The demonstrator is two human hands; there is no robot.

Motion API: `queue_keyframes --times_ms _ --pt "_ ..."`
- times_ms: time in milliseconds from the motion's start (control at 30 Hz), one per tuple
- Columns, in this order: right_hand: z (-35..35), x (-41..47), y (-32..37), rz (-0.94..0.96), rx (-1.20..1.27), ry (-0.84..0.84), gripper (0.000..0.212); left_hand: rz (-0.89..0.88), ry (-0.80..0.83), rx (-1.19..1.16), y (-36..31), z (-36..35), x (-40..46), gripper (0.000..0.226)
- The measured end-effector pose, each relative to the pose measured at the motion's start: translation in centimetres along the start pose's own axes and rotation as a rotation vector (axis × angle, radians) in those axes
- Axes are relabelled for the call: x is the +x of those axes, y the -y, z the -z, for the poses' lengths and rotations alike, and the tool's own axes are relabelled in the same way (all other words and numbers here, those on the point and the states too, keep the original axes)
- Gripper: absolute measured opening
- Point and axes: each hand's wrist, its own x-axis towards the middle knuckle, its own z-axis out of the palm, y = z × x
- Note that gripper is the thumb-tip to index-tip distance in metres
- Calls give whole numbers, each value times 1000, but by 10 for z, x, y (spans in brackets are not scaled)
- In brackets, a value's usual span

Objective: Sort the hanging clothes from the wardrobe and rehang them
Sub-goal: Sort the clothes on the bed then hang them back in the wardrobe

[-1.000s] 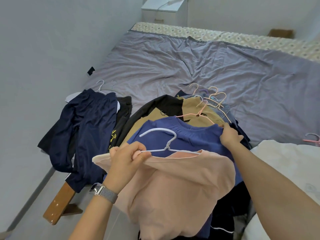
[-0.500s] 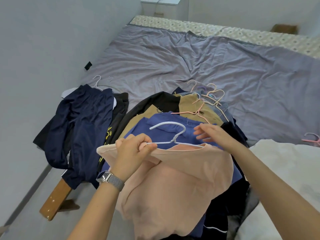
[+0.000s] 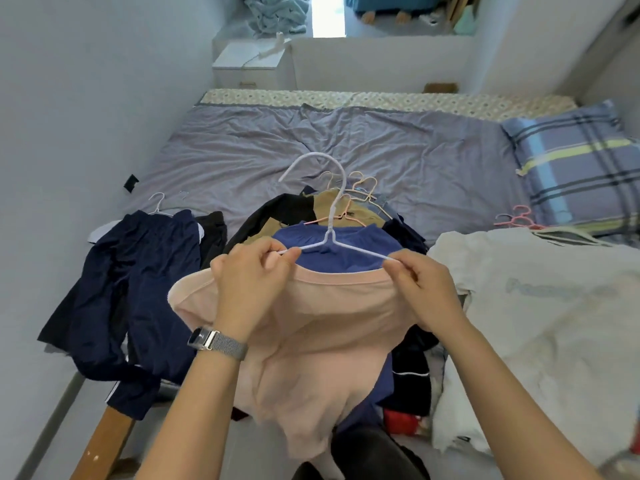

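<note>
A pale pink shirt (image 3: 311, 341) hangs on a white hanger (image 3: 332, 216) held up in front of me over the bed's near edge. My left hand (image 3: 249, 271) pinches the shirt's left shoulder and the hanger's left arm. My right hand (image 3: 420, 289) pinches the right shoulder and the hanger's right arm. The hook stands upright. Behind the shirt lies a pile of clothes on hangers: a blue top (image 3: 332, 247), tan (image 3: 329, 202) and black (image 3: 277, 213) garments, with several pink hangers (image 3: 360, 185) on top.
Navy trousers (image 3: 138, 289) on a white hanger drape over the bed's left edge. A white garment (image 3: 536, 306) lies at the right with pink hangers (image 3: 516, 220) beyond it. A plaid pillow (image 3: 575, 168) sits far right. A grey sheet (image 3: 381, 143) covers the bed; a wall runs along the left.
My right hand came off the clothes pile and took hold of the shirt's right shoulder. Both hands lifted the hanger and turned it upright. My view tilted up.
</note>
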Motion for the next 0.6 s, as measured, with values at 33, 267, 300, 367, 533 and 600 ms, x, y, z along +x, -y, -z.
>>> queue_keyframes --times_ms 33,267,300,367,533,600 --pt "5 -14 11 -7 11 -37 18 -21 9 -5 -3 10 -9 23" --pt "58 -102 59 88 -150 -254 22 -277 102 -164 -31 58 -71 30" --pt "71 -112 61 85 -176 -292 22 -330 125 -180 -40 58 -76 31" --pt "100 -129 63 74 -255 -367 21 -437 181 -194 -58 51 -83 28" --pt "183 -168 72 75 -543 -558 34 -640 363 -355 -113 24 -98 28" --pt "212 -177 79 59 -632 -624 37 -697 371 -402 -136 19 -104 21"
